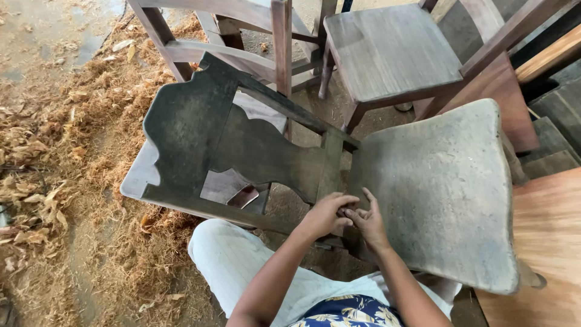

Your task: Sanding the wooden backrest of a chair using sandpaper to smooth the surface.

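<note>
Both hands, left hand (327,213) and right hand (368,221), pinch narrow grips at the chair (436,188) seat joint; likely heavy, stiff, dusty wood, best held by its frame.

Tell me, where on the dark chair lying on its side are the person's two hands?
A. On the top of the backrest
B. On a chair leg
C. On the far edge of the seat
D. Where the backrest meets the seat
D: the left hand and right hand meet at the joint between the dark chair's backrest and seat.
</note>
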